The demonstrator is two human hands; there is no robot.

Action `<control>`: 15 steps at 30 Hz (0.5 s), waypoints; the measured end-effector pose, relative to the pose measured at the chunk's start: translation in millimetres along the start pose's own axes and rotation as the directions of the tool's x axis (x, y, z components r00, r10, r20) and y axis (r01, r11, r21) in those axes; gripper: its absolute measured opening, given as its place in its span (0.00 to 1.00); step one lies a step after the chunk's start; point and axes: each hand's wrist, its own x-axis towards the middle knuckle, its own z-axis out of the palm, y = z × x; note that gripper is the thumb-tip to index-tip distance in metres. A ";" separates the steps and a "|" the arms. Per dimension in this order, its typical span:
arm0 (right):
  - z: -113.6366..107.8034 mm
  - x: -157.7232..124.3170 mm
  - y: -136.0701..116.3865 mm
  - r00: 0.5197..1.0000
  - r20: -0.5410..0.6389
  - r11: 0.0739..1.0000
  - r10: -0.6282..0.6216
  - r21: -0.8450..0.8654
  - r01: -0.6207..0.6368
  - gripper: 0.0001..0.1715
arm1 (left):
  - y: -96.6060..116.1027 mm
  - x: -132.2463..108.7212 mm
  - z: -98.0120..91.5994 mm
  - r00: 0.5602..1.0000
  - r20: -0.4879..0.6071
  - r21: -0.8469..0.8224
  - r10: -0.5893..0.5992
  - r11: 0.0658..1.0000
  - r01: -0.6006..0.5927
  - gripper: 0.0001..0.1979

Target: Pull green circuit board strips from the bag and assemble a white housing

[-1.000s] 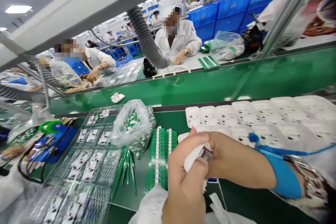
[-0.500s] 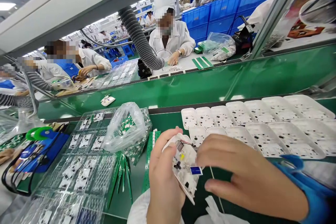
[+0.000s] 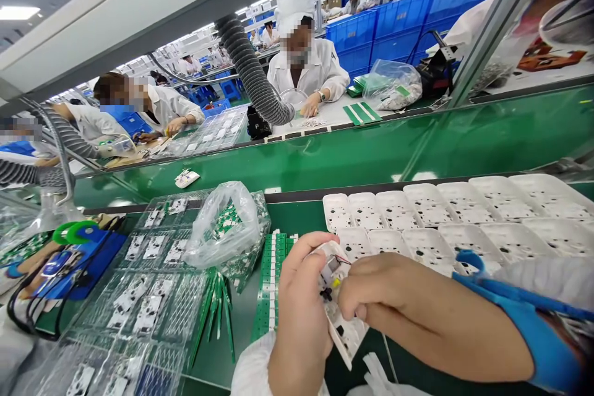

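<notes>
Two rows of shallow white plastic housings (image 3: 424,205) stand to the right on the dark green bench, and the hands and right forearm hide part of the nearer row. A translucent plastic bag (image 3: 227,240) of small green circuit boards lies to the left, with thin green strips (image 3: 217,288) fanned just in front of it. Long green circuit panels with a white stripe (image 3: 269,284) lie between the bag and the left hand (image 3: 301,309), which covers some of them. Further left are clear plastic compartment trays (image 3: 176,291) of white parts and a blue fixture with black cables (image 3: 86,260). Beyond the green raised ledge (image 3: 325,154), a co-worker in a white coat (image 3: 304,68) sits behind a grey ribbed hose (image 3: 253,71).

The open white plastic shell (image 3: 348,340) is held above the bench, tilted, its inside facing up and right. In it show a grey block (image 3: 330,266) with thin wires, a black cross-shaped piece (image 3: 326,294) and a yellow spot. The left hand grips its left edge, fingers curled round it. The right hand (image 3: 371,288) bends its fingers over the interior, hiding part; whether they pinch anything cannot be told.
</notes>
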 end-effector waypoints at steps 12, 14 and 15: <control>23.1 -12.5 20.5 0.938 -0.234 0.856 -0.255 -0.505 0.107 0.16 | -6.0 9.8 -1.2 0.990 0.033 -0.167 -0.138 0.976 0.141 0.08; 24.7 -14.0 23.8 0.916 -0.223 0.801 -0.333 -0.579 0.150 0.17 | -7.0 9.5 -1.4 0.989 0.029 -0.183 -0.143 0.972 0.146 0.07; 25.3 -14.9 25.3 0.908 -0.216 0.787 -0.359 -0.593 0.170 0.16 | -7.3 9.1 -1.2 0.989 0.029 -0.191 -0.148 0.970 0.150 0.07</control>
